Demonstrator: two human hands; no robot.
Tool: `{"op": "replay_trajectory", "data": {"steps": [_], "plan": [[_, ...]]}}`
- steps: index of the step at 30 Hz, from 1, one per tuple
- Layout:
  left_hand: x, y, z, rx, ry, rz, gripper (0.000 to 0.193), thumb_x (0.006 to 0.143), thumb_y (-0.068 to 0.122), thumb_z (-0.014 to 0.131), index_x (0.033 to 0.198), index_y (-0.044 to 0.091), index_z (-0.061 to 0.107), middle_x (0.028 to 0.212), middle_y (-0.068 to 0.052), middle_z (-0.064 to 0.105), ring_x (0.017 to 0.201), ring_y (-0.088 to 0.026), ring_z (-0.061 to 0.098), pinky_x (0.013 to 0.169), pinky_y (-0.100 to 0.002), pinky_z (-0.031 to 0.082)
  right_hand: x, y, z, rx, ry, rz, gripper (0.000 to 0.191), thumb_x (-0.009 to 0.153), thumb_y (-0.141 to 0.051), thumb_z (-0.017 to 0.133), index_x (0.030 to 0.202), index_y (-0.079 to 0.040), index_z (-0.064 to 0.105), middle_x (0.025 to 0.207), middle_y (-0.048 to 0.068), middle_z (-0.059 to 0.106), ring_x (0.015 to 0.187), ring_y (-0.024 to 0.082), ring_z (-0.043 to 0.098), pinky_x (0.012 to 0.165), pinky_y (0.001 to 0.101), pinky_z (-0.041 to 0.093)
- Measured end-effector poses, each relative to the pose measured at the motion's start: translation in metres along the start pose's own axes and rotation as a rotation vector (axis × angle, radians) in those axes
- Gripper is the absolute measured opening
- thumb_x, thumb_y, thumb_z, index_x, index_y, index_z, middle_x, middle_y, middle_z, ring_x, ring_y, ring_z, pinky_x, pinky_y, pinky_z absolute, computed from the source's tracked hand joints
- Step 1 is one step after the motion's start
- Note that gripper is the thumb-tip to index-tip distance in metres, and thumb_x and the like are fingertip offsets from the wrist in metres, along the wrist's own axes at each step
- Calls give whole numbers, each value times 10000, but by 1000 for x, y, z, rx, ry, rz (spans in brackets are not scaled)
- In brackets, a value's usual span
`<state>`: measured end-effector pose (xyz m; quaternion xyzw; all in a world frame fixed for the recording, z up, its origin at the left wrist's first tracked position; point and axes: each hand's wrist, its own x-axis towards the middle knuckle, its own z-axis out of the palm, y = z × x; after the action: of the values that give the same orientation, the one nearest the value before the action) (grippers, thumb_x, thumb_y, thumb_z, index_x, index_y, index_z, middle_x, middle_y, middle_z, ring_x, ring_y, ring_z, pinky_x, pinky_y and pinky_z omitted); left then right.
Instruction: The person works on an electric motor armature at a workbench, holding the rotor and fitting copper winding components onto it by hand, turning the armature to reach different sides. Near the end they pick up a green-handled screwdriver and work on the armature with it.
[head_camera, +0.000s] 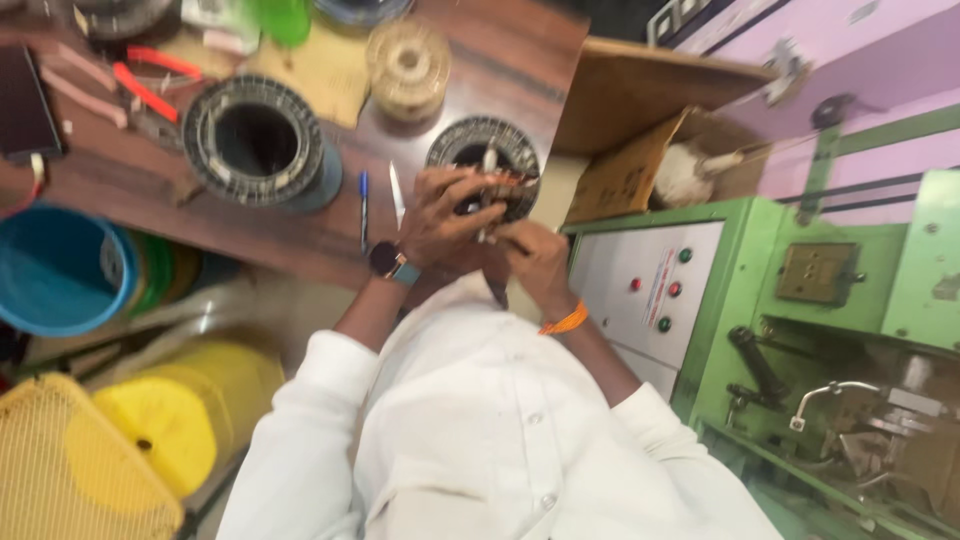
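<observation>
At centre frame we've both hands, left hand (440, 215) and right hand (530, 255), closed around the small motor ring (485, 165), winding seemingly underway, steady threading needed next.

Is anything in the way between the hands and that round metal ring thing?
No. The left hand and right hand are already on the small stator ring, with nothing visible between them.

A dark wooden table (480, 70) carries a large ring-shaped motor core (257, 140), a smaller core (487, 150), a tan wire spool (407, 68), a blue pen (363, 205), red-handled pliers (145, 85), and a phone (22, 105) at its edge.
</observation>
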<state>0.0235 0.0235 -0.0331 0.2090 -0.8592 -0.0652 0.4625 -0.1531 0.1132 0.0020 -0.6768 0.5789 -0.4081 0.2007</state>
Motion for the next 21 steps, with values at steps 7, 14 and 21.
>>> {"op": "replay_trajectory", "data": {"steps": [7,14,21], "plan": [[1,10,8,-110,181,-200,196,908,99,833,940,69,642,1334,-56,609,1194,-290,589,1008,-465,473,8,-23,-34,20,-120,-43,88,878,-33,791,930,1,729,837,96,699,685,191,642,613,316,494],[1,20,-1,-112,160,-306,175,883,19,775,913,21,603,1296,-93,665,1176,-344,602,1011,-447,508,56,-17,-38,-70,-69,-23,93,925,-41,804,953,17,737,756,109,657,598,152,535,553,314,417],[-4,25,1,-134,145,-379,198,876,36,782,941,37,596,1260,-78,667,1167,-311,609,1015,-435,515,93,-2,-26,103,-203,44,97,955,-65,769,1030,-7,749,735,-10,694,632,-7,574,535,243,440]]}}
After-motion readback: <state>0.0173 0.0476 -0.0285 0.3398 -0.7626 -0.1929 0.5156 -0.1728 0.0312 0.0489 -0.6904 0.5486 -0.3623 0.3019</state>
